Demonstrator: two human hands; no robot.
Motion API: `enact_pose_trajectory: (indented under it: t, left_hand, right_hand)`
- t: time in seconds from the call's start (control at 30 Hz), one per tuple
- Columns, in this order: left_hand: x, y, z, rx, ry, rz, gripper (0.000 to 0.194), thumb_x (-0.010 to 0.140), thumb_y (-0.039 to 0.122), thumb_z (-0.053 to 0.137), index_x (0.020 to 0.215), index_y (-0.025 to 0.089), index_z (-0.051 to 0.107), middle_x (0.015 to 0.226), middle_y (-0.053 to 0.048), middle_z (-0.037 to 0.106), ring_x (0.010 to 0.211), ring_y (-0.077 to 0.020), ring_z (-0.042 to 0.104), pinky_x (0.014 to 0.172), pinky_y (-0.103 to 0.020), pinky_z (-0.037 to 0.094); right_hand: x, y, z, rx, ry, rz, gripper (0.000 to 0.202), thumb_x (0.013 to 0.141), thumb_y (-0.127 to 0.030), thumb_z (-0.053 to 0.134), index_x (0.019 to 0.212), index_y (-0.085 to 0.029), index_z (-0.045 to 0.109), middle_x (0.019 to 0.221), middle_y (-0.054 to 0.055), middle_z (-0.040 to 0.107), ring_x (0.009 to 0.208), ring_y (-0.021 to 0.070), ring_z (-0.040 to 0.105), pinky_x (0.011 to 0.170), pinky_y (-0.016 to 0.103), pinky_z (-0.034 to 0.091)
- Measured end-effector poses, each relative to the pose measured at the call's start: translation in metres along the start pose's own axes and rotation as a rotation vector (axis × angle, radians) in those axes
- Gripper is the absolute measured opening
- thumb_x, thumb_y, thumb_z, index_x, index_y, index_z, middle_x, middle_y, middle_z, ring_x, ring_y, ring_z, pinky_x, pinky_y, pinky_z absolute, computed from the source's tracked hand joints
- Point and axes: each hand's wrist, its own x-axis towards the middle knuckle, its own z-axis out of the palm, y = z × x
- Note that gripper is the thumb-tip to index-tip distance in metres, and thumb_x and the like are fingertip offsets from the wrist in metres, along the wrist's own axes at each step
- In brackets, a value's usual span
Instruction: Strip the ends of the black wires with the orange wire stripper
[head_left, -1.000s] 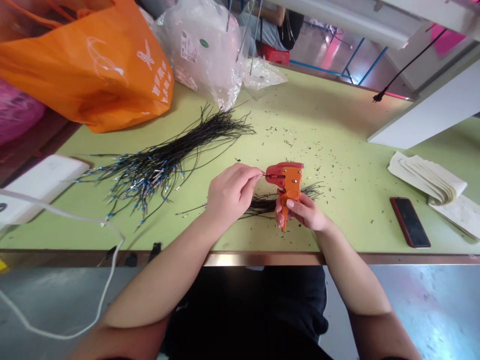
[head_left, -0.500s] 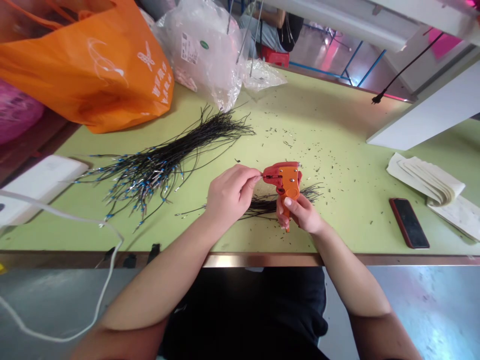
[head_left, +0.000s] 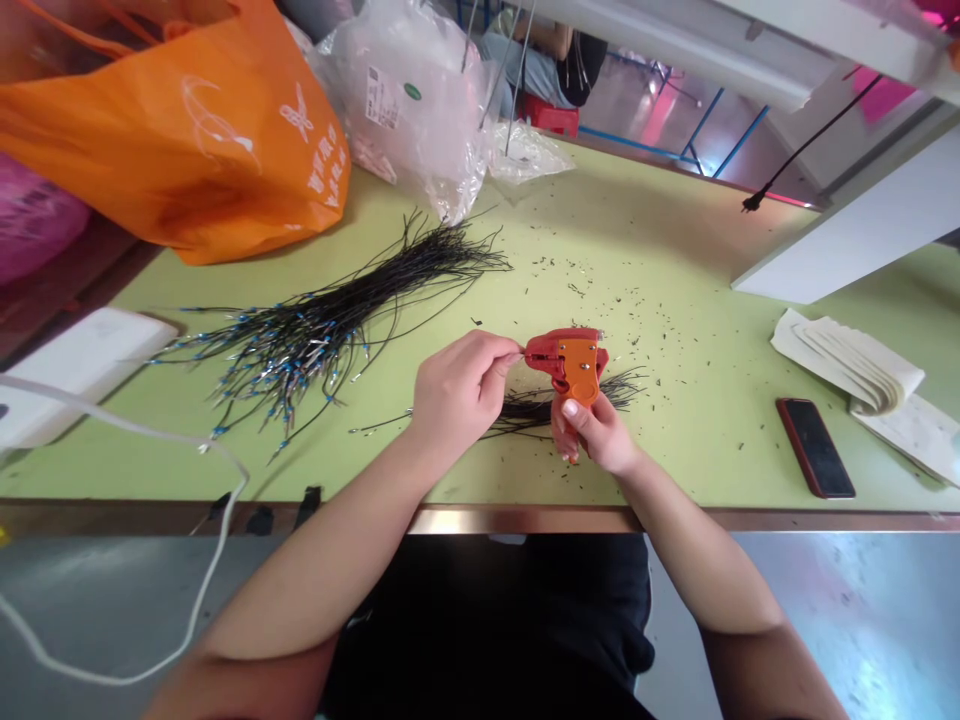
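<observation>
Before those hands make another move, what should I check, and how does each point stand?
1. Right hand wrapped around the wire stripper's handle: ok.
2. Left hand pinching at the stripper's nose: ok, thumb and forefinger are together there.
3. Wire properly seated inside the nose: cannot tell, too small and covered.
4. Larger black wire bundle apart from both hands: ok.
5. Worktop free of clippings: not ok, dark bits are scattered about.
6. Smartphone apart from the hands: ok.
</observation>
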Motion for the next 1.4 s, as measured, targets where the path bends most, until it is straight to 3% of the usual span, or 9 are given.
enact_pose_trajectory:
  t: [0.23,0.33,0.4,0.47,0.57,0.67,0.9,1.17,1.4]
  left_hand:
    - [-0.003,0.004,0.001,0.02,0.048,-0.019,0.018,0.102,0.015,0.055,0.09,0.023,0.066,0.08,0.002,0.075,0.067,-0.0121,0.068,0.06,-0.025,0.048]
    - [-0.002,-0.005,-0.004,0.013,0.103,-0.066,0.017,0.101,0.017,0.057,0.09,0.024,0.067,0.08,0.002,0.075,0.068,-0.0126,0.067,0.061,-0.026,0.049]
    - [0.002,-0.016,-0.009,0.024,0.184,-0.155,0.015,0.101,0.02,0.058,0.091,0.025,0.068,0.081,0.001,0.075,0.07,-0.0146,0.067,0.063,-0.028,0.051]
    - [0.005,-0.026,-0.012,0.042,0.24,-0.236,0.013,0.102,0.024,0.059,0.094,0.025,0.068,0.083,-0.001,0.074,0.072,-0.0166,0.067,0.062,-0.031,0.051]
    - [0.007,-0.026,-0.011,0.037,0.151,-0.186,0.013,0.102,0.025,0.058,0.094,0.024,0.068,0.084,-0.001,0.074,0.069,-0.0153,0.065,0.061,-0.029,0.049]
    - [0.003,-0.011,-0.003,0.001,0.031,-0.048,0.015,0.104,0.021,0.056,0.097,0.023,0.068,0.083,0.0,0.074,0.066,-0.0123,0.063,0.059,-0.026,0.047]
    - [-0.006,0.006,0.006,0.041,-0.078,0.054,0.013,0.103,0.02,0.057,0.101,0.022,0.069,0.079,0.0,0.074,0.061,-0.0104,0.064,0.054,-0.023,0.042]
    - [-0.01,0.015,0.011,0.107,-0.002,0.066,0.011,0.101,0.02,0.061,0.099,0.023,0.071,0.067,0.003,0.068,0.056,-0.0109,0.061,0.051,-0.026,0.038]
    - [-0.01,0.016,0.011,0.144,0.007,0.107,0.009,0.099,0.017,0.063,0.101,0.023,0.07,0.065,0.004,0.065,0.056,-0.0113,0.06,0.052,-0.027,0.039]
  right_hand:
    - [0.005,0.007,0.004,0.089,-0.064,-0.028,0.051,0.093,-0.068,0.063,0.074,-0.021,0.055,0.053,-0.007,0.048,0.04,0.0089,0.043,0.041,0.024,0.042]
    - [0.006,0.005,0.002,0.127,-0.063,-0.083,0.051,0.09,-0.071,0.064,0.077,-0.022,0.055,0.054,-0.006,0.049,0.041,0.0107,0.045,0.043,0.026,0.045]
    - [0.005,-0.004,-0.002,0.167,0.033,-0.19,0.053,0.089,-0.075,0.06,0.078,-0.024,0.051,0.054,-0.006,0.048,0.044,0.0129,0.048,0.048,0.029,0.049]
    - [0.004,-0.016,-0.008,0.191,0.221,-0.263,0.053,0.089,-0.079,0.054,0.083,-0.026,0.051,0.059,-0.006,0.046,0.049,0.0146,0.048,0.056,0.033,0.055]
    - [0.003,-0.03,-0.014,0.151,0.355,-0.248,0.052,0.086,-0.078,0.058,0.086,-0.027,0.055,0.065,-0.003,0.049,0.056,0.0171,0.051,0.062,0.036,0.057]
    - [0.004,-0.03,-0.015,0.122,0.308,-0.181,0.056,0.08,-0.081,0.062,0.09,-0.027,0.058,0.07,0.0,0.054,0.064,0.0204,0.057,0.067,0.04,0.059]
    - [0.009,-0.005,-0.012,0.105,-0.04,-0.064,0.065,0.085,-0.082,0.058,0.108,-0.021,0.063,0.091,0.008,0.066,0.084,0.0243,0.066,0.08,0.042,0.062]
    - [0.012,0.004,-0.005,0.044,0.031,-0.083,0.057,0.087,-0.078,0.059,0.106,-0.025,0.063,0.1,0.011,0.065,0.101,0.0285,0.067,0.08,0.042,0.063]
    - [0.011,0.021,-0.009,0.001,0.064,-0.098,0.052,0.091,-0.074,0.059,0.107,-0.025,0.067,0.1,0.011,0.07,0.106,0.0308,0.069,0.09,0.048,0.062]
